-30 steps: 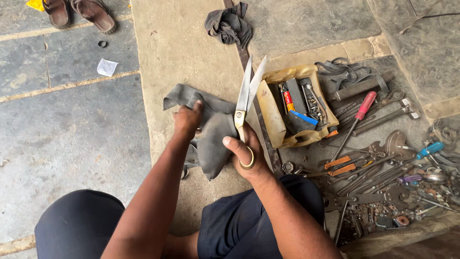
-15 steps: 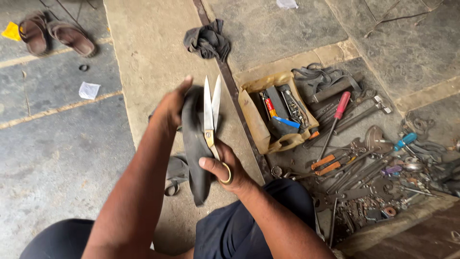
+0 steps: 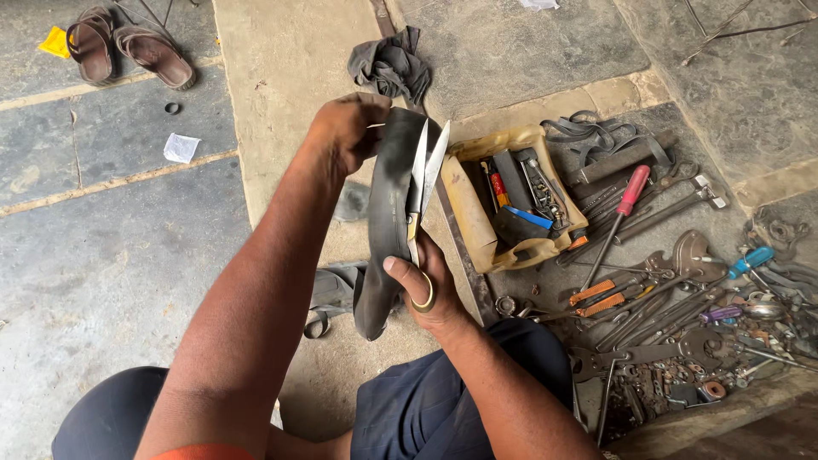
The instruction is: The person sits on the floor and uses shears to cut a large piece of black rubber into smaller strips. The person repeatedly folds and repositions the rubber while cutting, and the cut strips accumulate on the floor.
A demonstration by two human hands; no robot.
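Observation:
My left hand (image 3: 345,132) grips the top end of a strip of black rubber tube (image 3: 385,226) and holds it up vertically in front of me. My right hand (image 3: 423,285) holds a pair of large scissors (image 3: 423,179) with brass-coloured finger rings. The blades point up and are slightly parted along the right edge of the rubber. The lower end of the rubber hangs down near my knee, over another dark scrap (image 3: 334,290) on the ground.
A cut yellow container (image 3: 477,217) with small tools sits to the right. Beyond it lie a red-handled screwdriver (image 3: 626,204), wrenches, pliers and several loose parts. A dark rag (image 3: 392,64) lies ahead, and sandals (image 3: 128,47) at the far left.
The rubber strip has been lifted off the ground and turned upright. The scissors moved up with it and now lie along its edge.

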